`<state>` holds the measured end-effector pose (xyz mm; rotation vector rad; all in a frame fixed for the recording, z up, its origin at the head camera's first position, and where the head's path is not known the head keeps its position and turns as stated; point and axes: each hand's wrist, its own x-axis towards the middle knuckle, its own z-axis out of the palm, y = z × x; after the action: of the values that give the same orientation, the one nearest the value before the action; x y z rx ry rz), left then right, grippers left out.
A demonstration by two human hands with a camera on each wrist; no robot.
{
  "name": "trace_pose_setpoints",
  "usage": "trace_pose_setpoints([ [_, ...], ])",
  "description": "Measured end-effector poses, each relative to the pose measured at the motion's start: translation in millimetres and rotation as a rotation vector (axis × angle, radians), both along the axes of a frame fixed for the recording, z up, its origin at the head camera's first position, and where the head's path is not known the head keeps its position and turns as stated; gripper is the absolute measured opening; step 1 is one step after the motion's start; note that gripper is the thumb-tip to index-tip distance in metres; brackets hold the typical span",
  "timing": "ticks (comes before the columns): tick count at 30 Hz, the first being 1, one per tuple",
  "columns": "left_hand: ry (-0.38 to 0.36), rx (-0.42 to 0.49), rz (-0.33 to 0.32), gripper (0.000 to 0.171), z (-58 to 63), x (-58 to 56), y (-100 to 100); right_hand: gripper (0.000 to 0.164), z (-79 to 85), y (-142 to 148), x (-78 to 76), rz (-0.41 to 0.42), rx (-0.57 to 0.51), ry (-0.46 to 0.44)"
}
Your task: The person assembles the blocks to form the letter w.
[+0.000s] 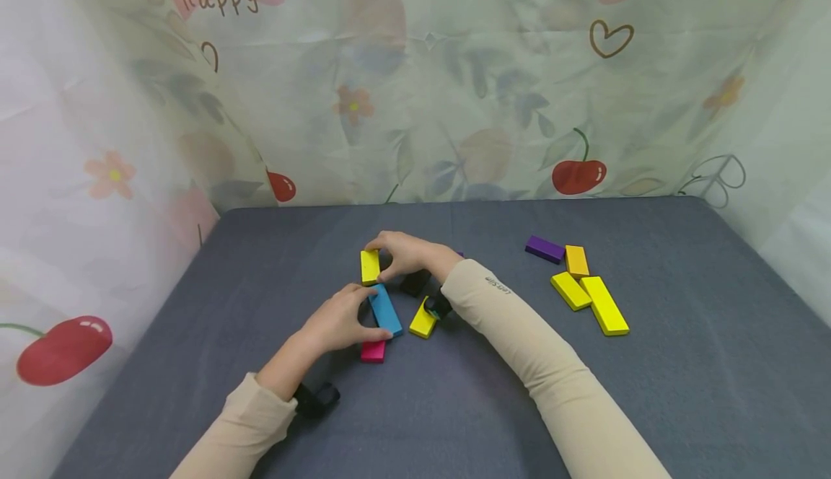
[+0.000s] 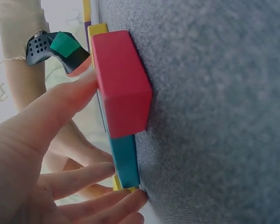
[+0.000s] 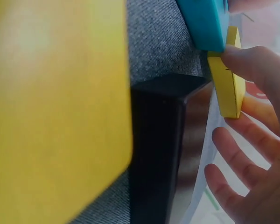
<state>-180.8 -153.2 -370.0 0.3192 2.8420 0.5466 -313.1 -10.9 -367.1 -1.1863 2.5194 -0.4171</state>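
My left hand (image 1: pixel 334 320) spans a blue block (image 1: pixel 387 313) lengthwise, thumb at its near end and fingertips at its far end. A yellow block (image 1: pixel 369 268) is pinched between the thumb and fingers of my right hand (image 1: pixel 409 254), right at the far end of the blue one. Against the near end of the blue block lies a pinkish-red block (image 1: pixel 373 352), large in the left wrist view. A black block (image 3: pixel 154 149) lies under my right hand. Another yellow block (image 1: pixel 422 323) is partly hidden by the right wrist's camera.
Off to the right, a purple block (image 1: pixel 545 249), an orange-yellow block (image 1: pixel 576 261), a short yellow block (image 1: pixel 570 291) and a larger yellow block (image 1: pixel 607 307) lie in a loose group on the dark grey table (image 1: pixel 480 407). A printed curtain (image 1: pixel 428 104) hangs behind the table.
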Motion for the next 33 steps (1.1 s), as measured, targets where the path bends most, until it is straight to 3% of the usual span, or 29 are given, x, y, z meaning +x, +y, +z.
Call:
trace_pose_setpoints([
  [13, 0.016, -0.058, 0.003, 0.076, 1.7, 1.3, 1.4, 0.059, 0.2, -3.6, -2.7, 0.007, 0.079, -0.062],
  [25, 0.027, -0.061, -0.008, 0.075, 0.6, 1.4, 1.3, 0.047, 1.6, -3.1, -1.7, -0.072, 0.036, -0.109],
  [33, 0.020, -0.065, -0.004, 0.075, -0.2, 1.0, 1.3, 0.048, 1.2, -2.7, -1.7, -0.069, 0.047, -0.118],
])
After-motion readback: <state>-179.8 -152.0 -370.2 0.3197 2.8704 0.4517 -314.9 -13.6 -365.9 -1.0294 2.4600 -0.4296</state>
